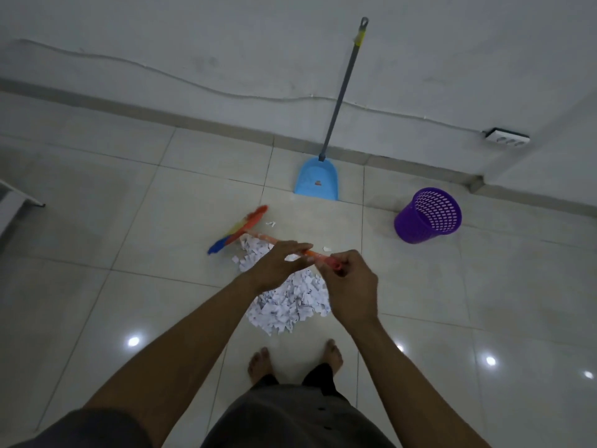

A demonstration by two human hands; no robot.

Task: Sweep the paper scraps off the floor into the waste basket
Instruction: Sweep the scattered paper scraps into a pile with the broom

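Observation:
A heap of white paper scraps (287, 302) lies on the tiled floor just ahead of my bare feet. I hold a broom with an orange handle and a red, yellow and blue brush head (239, 229), which is blurred beyond the heap on the left. My right hand (350, 286) is shut around the handle's near end. My left hand (281, 261) touches the handle further along with loosely curled fingers. A purple mesh waste basket (428, 215) stands to the right. A blue dustpan (317, 180) with a long grey handle leans on the wall.
A few stray scraps (270, 224) lie between the broom and the dustpan. A white cable runs along the wall to a power strip (507, 138) at the right. A white furniture edge (16, 202) shows at the far left.

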